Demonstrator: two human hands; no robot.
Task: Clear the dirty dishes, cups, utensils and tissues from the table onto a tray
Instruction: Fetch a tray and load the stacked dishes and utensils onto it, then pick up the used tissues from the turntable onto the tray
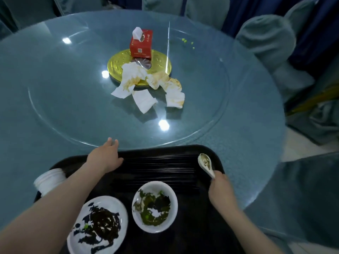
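Because the black tray sits at the near edge of the table in the lower half of the frame, we can drop things onto it without stretching, and the smeared plate, the bowl and the white cups at its left edge already lie there. Our right hand pinches the soiled spoon by its handle over the tray's right side, likely to set it down. Our left hand, fingers loosely straight and holding nothing, reaches toward the glass turntable, probably for the stained tissues at centre frame.
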